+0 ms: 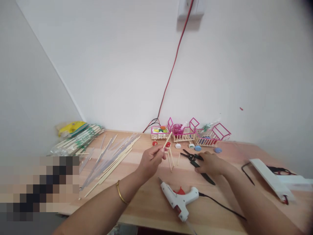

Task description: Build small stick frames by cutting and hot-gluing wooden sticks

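Observation:
My left hand point(152, 160), a gold bangle on its wrist, pinches a short wooden stick point(167, 140) that points up and to the right. My right hand point(209, 164) is on the dark handles of the pliers point(192, 157), whose open jaws point left on the table. Between the hands lie a few short sticks point(170, 159). Nearer to me rests a white glue gun point(179, 199) with a red trigger, its nozzle toward the upper left.
Small stick-built carts point(184, 134) with bottle-cap wheels stand along the wall. Long sticks point(114, 164) and bagged sticks point(83, 138) are at the left. A white box-like device point(270, 179) lies at the right, and a black cord point(222, 206) trails from the glue gun.

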`<state>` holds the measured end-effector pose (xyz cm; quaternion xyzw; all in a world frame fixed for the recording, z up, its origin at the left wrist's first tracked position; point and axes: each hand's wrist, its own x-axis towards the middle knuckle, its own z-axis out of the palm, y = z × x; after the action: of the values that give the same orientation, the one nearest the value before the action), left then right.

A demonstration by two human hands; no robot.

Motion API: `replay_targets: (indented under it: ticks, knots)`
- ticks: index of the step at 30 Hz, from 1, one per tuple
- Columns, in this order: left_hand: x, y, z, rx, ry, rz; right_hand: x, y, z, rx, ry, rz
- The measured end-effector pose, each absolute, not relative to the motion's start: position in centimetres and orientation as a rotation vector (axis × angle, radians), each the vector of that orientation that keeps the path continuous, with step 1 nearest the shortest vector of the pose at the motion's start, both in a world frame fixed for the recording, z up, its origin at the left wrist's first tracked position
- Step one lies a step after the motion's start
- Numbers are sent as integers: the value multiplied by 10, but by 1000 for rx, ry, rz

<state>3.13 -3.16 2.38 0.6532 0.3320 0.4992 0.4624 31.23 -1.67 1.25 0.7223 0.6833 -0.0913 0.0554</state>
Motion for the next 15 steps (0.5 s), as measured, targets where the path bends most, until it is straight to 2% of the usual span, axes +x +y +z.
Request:
replay_targets:
  ticks: [5, 12, 15]
  knots:
    - [33, -33, 25, 1387, 688, 1143, 317, -35, 22, 2216, 2132, -232]
    - [36, -37, 27, 1191, 540, 1194, 304, -73, 48, 2244, 2855, -41]
    - [36, -40, 30, 1186, 499, 1214, 275, -76, 55, 2087, 3089, -130]
